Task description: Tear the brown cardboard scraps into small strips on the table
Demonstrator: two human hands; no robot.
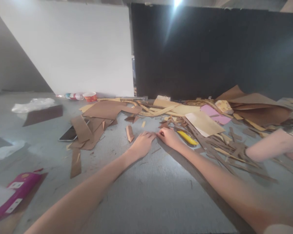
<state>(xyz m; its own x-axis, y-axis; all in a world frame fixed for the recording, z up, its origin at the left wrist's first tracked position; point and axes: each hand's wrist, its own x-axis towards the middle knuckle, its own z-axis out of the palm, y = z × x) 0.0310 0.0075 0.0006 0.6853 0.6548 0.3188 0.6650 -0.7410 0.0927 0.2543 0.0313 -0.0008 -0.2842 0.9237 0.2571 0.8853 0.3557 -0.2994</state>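
My left hand [144,143] rests low over the grey table, fingers bent together and pointing at the other hand. Close beside it, my right hand [169,138] is curled in a pinch. The fingertips of both hands nearly meet, and whatever they hold is too small or hidden to make out. A small folded brown strip [129,133] lies just left of my left hand. To the right of my right hand is a yellow-handled cutter [188,138], lying among thin brown scraps [218,149].
Brown sheets [101,110] partly cover a phone [69,134] at left. A purple tissue pack [19,191] is at near left. Farther back are a red paper cup [90,96], a pink sheet [215,114] and large brown sheets [258,109]. Another person's arm [271,146] reaches in from the right.
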